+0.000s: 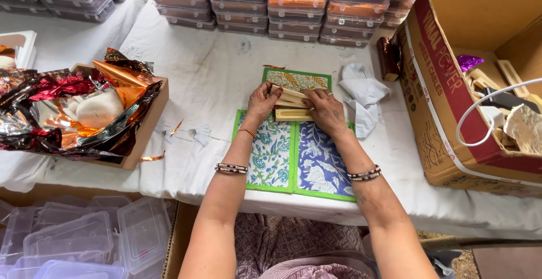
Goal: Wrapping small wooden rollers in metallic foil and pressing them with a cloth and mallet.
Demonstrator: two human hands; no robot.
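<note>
A view from above looks down at a person's 2 bare forearms reaching over a table draped in white cloth (214,81). Both hands meet on a small stack of pale wooden pieces (291,105), which look like flat slats and a short grooved block. The left hand (262,103) curls around the left end of the stack, fingers bent and pinching it. The right hand (326,111) lies on the right end, fingers pressed together over the top, thumb tucked beneath. Beaded bracelets circle both wrists.

The wooden stack sits at the table's centre, on top of 3 green-edged boards covered in floral printed fabric (296,160): 1 cream and orange behind the hands, 1 white and teal, and 1 deep blue nearer the person.

The wood appears light, stiff and smooth, so the loose pieces could slide apart. Gripping both short ends and squeezing inward looks like the surest hold.

To the left, an open cardboard box (148,126) brims with crumpled red, copper and dark foil wrap (62,107). To the right, a large cardboard carton (451,87) holds more wooden parts and a white cable. Stacked clear lidded containers (293,5) with orange contents line the far edge. Empty clear plastic tubs (73,239) sit below left. Crumpled white paper (364,95) lies just beside the right hand.
</note>
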